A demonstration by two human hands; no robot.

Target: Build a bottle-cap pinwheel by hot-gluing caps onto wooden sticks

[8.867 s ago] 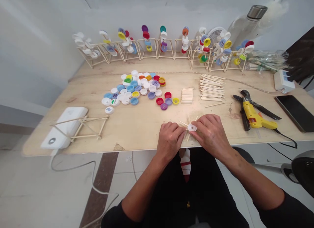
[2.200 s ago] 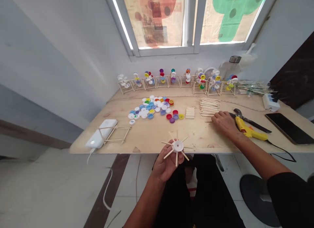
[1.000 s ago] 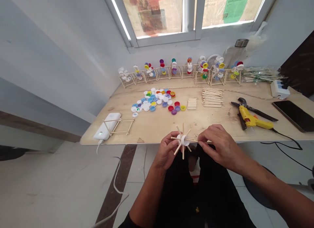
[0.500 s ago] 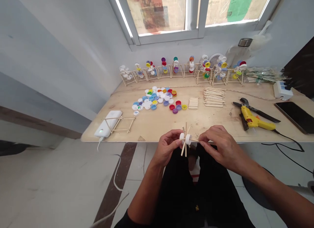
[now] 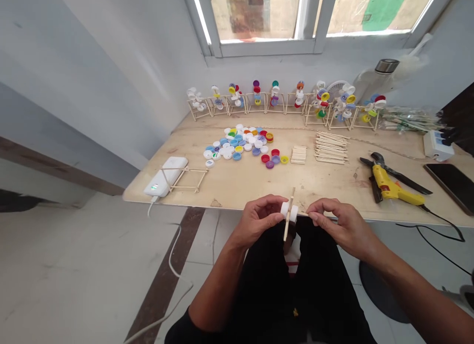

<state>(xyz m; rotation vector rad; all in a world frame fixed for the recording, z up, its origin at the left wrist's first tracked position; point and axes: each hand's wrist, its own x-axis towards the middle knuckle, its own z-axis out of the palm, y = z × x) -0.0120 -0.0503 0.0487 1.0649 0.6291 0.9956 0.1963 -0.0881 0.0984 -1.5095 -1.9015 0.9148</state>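
Between my hands, at the table's front edge, is a small wheel of white bottle caps (image 5: 294, 213) and wooden sticks (image 5: 286, 230). My left hand (image 5: 255, 223) pinches it from the left with thumb and forefinger, at the left cap. The thumb and forefinger of my right hand (image 5: 338, 224) are closed on the end of the axle stick (image 5: 302, 214), which runs out of the right cap. The spoke sticks appear nearly edge-on, lined up one behind another. What my left fingertips grip behind the cap is partly hidden.
Loose coloured caps (image 5: 237, 144) and stick piles (image 5: 331, 147) lie mid-table. Finished cap wheels on stick frames (image 5: 276, 102) line the back. A stick frame (image 5: 188, 180) leans on a white power bank (image 5: 168, 176) at left. Pliers (image 5: 403, 176), a yellow glue gun (image 5: 394, 186) and a phone (image 5: 450, 183) are right.
The wheel has turned, so its spokes, fanned out before, now overlap nearly in one line. Both hands keep their pinch. The camera view has shifted slightly.
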